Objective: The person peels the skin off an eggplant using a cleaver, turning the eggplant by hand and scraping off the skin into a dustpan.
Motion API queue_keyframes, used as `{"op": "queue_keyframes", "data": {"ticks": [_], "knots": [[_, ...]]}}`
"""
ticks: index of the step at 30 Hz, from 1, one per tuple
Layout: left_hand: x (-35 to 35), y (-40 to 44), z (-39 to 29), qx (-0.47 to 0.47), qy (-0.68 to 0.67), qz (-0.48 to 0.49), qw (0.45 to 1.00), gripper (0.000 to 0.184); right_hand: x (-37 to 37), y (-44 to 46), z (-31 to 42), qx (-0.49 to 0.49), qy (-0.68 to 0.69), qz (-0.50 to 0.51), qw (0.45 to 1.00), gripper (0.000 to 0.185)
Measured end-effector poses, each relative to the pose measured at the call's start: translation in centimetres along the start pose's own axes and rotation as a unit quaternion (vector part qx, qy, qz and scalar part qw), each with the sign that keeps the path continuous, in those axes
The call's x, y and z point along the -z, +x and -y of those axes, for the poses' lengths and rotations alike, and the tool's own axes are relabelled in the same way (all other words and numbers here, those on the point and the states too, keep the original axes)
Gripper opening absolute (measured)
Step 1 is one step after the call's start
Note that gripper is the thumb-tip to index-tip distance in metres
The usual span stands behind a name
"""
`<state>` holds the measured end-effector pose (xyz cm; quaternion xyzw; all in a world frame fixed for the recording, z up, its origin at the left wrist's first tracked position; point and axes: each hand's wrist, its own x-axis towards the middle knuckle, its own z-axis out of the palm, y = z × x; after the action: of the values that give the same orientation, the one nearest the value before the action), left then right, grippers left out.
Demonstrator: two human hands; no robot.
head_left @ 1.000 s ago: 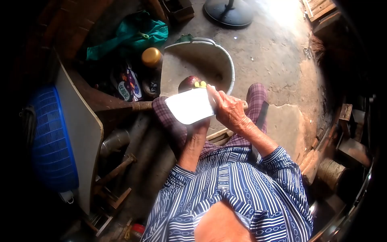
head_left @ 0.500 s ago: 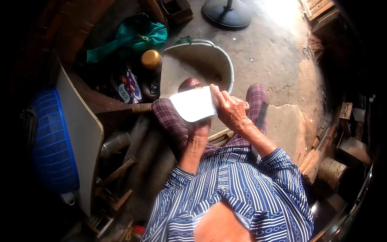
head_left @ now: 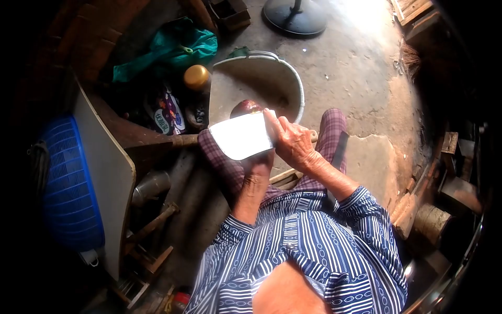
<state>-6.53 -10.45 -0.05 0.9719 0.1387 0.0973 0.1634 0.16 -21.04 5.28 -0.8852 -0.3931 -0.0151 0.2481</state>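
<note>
My right hand [head_left: 294, 141] is wrapped round the handle of a broad cleaver [head_left: 241, 136], whose bright blade lies across the view between my knees. Just beyond the blade's far edge shows a dark reddish, round piece of food [head_left: 247, 108], above the inside of a grey bucket [head_left: 299, 86]. My left hand [head_left: 259, 163] is under the blade; its fingers are hidden, so what it grips cannot be made out.
A jar with a golden lid [head_left: 196, 77] and a green bag [head_left: 183, 44] are at the upper left. A blue basket [head_left: 73, 183] stands behind a board [head_left: 107, 183] at the left. Beyond the bucket is a round black base [head_left: 294, 18]. Wooden pieces lie at the right.
The cleaver and my right hand have shifted slightly left. Yellow bits seen at the blade's far edge a second ago are mostly out of sight. My left hand has barely moved.
</note>
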Motion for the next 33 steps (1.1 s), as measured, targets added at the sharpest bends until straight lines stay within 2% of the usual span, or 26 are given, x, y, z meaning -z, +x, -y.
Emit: {"op": "queue_keyframes", "data": {"ticks": [1,2,3,4,5,6,7,8,10,11,12,18,23,28,29,31,32,33], "knots": [[0.1,0.1,-0.2,0.082,-0.244,-0.008,0.966,0.043,-0.1,0.0,-0.1,0.007,0.001,-0.007,1.000,0.059],[0.2,0.3,-0.2,0.158,-0.462,-0.014,0.873,0.044,-0.1,0.0,-0.2,0.014,0.003,-0.013,1.000,0.059],[0.2,0.4,-0.1,0.224,-0.651,-0.021,0.725,0.045,0.0,0.1,-0.2,0.016,0.003,-0.012,1.000,0.059],[0.2,0.5,0.0,0.274,-0.800,-0.027,0.532,0.046,0.2,0.3,-0.2,0.025,-0.005,-0.023,0.999,0.058],[0.2,0.5,0.1,0.308,-0.900,-0.029,0.307,0.048,0.4,0.4,-0.3,0.034,-0.013,-0.034,0.999,0.057],[1.5,1.0,-0.5,0.321,-0.945,-0.029,0.061,0.049,0.1,0.5,-0.5,0.031,-0.024,-0.048,0.998,0.060],[2.9,1.0,-1.3,0.239,-0.944,-0.007,0.227,0.050,-0.1,0.9,-1.1,0.023,-0.026,-0.030,0.999,0.060],[3.6,0.6,-0.8,0.258,-0.953,0.044,0.149,0.049,-0.1,1.3,-1.8,0.016,-0.026,-0.013,0.999,0.060],[3.6,1.0,-1.1,0.255,-0.958,0.011,0.130,0.049,0.2,1.1,-2.1,0.030,-0.010,-0.020,0.999,0.059],[3.5,0.8,-0.7,0.286,-0.946,-0.006,-0.150,0.046,0.8,0.6,-1.7,0.060,0.001,-0.008,0.998,0.058],[3.3,0.5,-0.8,0.286,-0.946,-0.009,-0.152,0.046,1.2,0.0,-1.2,0.089,0.011,0.004,0.996,0.057],[3.4,0.6,-0.7,0.354,-0.934,-0.039,0.034,0.034,0.4,0.2,-0.9,0.060,0.021,-0.019,0.998,0.051],[2.5,0.1,-0.5,0.345,-0.936,-0.052,0.052,0.038,0.5,0.3,-1.2,0.052,0.007,-0.014,0.999,0.049],[1.1,0.1,0.3,0.298,-0.954,-0.037,-0.015,0.040,0.0,0.2,-1.9,0.044,0.000,-0.027,0.999,0.047],[1.0,0.0,0.4,0.298,-0.954,-0.037,-0.015,0.040,0.0,0.1,-1.9,0.044,0.000,-0.027,0.999,0.047],[1.0,0.0,0.4,0.308,-0.948,-0.051,0.056,0.044,0.0,-0.1,-2.3,0.022,-0.027,-0.011,0.999,0.046],[1.8,0.3,0.1,0.304,-0.937,-0.057,0.165,0.049,-0.4,-0.2,-2.9,0.008,-0.023,-0.037,0.999,0.046],[3.4,0.3,-0.6,0.313,-0.934,-0.043,0.169,0.051,-1.0,-0.3,-3.9,-0.006,-0.024,-0.052,0.998,0.046]]}}
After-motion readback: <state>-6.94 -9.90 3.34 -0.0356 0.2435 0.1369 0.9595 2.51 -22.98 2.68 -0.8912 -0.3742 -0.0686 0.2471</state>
